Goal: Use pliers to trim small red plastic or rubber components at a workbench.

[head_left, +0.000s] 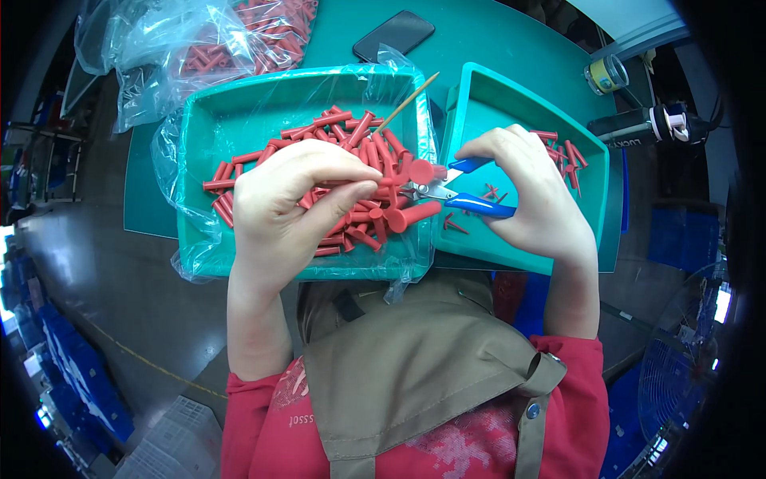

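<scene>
My left hand (291,199) pinches a red plastic peg (415,172) over a teal tray (239,120) lined with clear plastic and heaped with several red pegs (351,136). My right hand (531,191) grips blue-handled cutters (471,201), and their metal jaws meet the peg between the two trays. A second teal tray (487,92) on the right holds a few trimmed red pegs (566,152) and small red offcuts (456,225). Another red peg (411,215) lies just below the cutters.
A clear bag of more red pegs (239,36) sits at the back left, a black phone (393,34) behind the trays. A thin wooden stick (408,102) leans on the left tray. Tape roll (606,73) and a black tool (638,126) lie far right.
</scene>
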A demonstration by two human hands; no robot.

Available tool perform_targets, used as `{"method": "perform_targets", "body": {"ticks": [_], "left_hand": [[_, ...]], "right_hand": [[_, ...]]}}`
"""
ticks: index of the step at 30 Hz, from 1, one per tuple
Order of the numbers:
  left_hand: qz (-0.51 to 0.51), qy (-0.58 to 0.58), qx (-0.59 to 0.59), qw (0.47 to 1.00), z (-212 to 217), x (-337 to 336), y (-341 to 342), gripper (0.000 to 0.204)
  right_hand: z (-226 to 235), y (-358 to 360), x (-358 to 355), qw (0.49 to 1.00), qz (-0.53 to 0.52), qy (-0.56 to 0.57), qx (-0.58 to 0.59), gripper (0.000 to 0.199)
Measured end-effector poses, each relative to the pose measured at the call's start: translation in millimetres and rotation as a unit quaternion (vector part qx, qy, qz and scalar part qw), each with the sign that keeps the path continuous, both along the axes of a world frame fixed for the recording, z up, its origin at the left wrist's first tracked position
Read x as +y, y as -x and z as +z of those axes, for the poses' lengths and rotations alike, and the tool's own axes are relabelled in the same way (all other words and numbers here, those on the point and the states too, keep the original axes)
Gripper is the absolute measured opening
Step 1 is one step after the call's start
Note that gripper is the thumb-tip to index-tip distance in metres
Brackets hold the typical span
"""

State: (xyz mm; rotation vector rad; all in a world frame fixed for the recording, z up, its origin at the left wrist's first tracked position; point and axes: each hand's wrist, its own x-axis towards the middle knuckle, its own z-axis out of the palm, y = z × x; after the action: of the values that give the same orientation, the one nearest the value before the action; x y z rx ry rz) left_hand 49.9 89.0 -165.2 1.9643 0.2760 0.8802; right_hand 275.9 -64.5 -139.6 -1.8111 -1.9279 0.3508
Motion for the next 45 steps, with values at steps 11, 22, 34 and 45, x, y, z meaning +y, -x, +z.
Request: {"method": "perform_targets", "body": {"ticks": [11,22,34,45], "left_hand": [[-0.03,-0.008,0.0,1.0,0.7,-2.2,-1.6,0.018],[-0.044,-0.063,0.002,0.997,4.6,-4.6,0.0,0.018],[-0.055,-0.058,0.007,0.997,4.3,-3.1,-1.9,0.017],[-0.044,-0.059,0.01,0.997,5.2,-4.4,-2.6,0.02]], "right_hand": [[-13.3,13.1,0.0,1.0,-0.02,-0.006,0.021,0.053],[-23.1,14.3,-1.8,0.999,-0.023,-0.04,0.004,0.056],[-27.6,15.7,-0.8,0.998,-0.003,-0.058,0.015,0.058],[-7.5,25.0,-3.5,0.997,-0.014,-0.033,-0.062,0.053]]}}
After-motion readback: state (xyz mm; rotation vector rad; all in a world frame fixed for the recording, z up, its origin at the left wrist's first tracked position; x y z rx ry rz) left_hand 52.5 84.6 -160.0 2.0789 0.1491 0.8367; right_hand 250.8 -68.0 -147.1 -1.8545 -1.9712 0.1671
